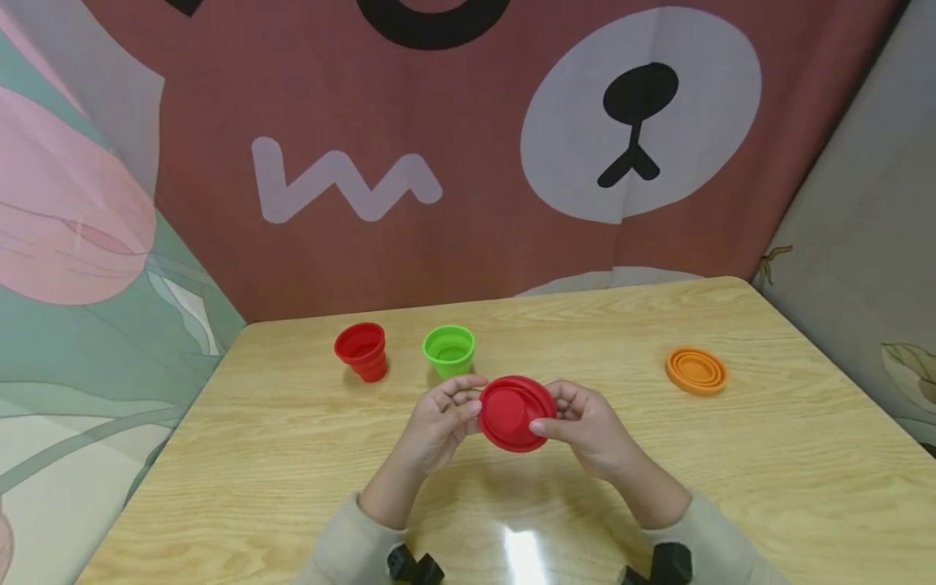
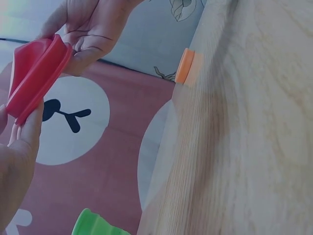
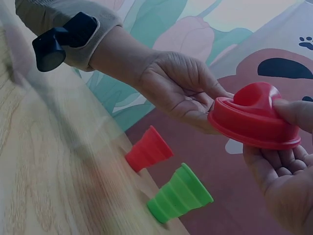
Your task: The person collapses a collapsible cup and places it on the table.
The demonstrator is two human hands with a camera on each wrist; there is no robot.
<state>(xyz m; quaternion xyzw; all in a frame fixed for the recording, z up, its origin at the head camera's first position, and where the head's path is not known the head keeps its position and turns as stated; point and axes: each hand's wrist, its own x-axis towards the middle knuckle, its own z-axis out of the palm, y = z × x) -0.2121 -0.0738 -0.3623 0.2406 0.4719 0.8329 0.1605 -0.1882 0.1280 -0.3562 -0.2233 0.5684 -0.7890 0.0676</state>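
Note:
Between both hands, raised above the table, is a red collapsible cup [image 1: 512,413], mostly flattened, its base turned toward the head camera. The left hand [image 1: 443,422] pinches its left edge with thumb and fingers. On the other side the right hand [image 1: 591,429] grips it, thumb pressing on the base and fingers behind. In the right wrist view the base of the held cup [image 3: 259,115] bulges unevenly out of its rings. Beyond the hands stand a green collapsible cup [image 1: 449,349] and a second red cup [image 1: 361,349], both extended and upright.
An orange collapsible cup [image 1: 696,371], folded flat, lies on the right part of the wooden table [image 1: 790,455]. A curtain with a bear print [image 1: 468,260] hangs behind the far table edge. Small black devices [image 1: 415,566] sit on the wrists.

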